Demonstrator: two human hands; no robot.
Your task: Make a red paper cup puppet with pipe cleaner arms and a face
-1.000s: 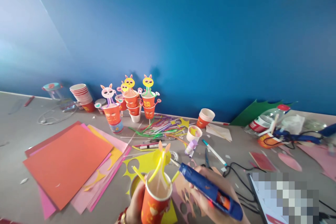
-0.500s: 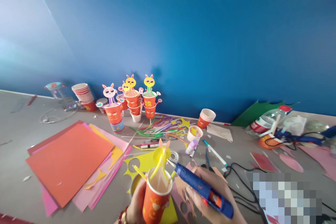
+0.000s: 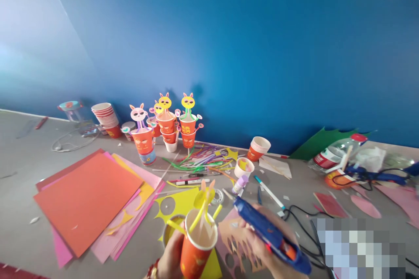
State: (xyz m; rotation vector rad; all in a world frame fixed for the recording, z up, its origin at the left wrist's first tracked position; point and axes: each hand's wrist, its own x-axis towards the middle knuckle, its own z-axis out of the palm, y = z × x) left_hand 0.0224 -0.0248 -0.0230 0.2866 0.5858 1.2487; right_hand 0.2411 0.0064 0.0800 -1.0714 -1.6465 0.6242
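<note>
Red paper cup with yellow straws — tilted, over the table, well short of its back edge — is gripped by the left hand; the right hand's fingers wrap a blue glue gun, nozzle apart from the cup.

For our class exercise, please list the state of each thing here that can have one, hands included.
Left hand, closed around the orange cup
Orange cup, open-topped, yellow straws sticking out
Right hand, gripping the glue gun
Glue gun, held, nozzle apart from the cup
Tall cup stack, nested
Plastic bottle, capped
Yellow sheet, cut with round holes
Small white cup, open, yellow scraps inside
</note>
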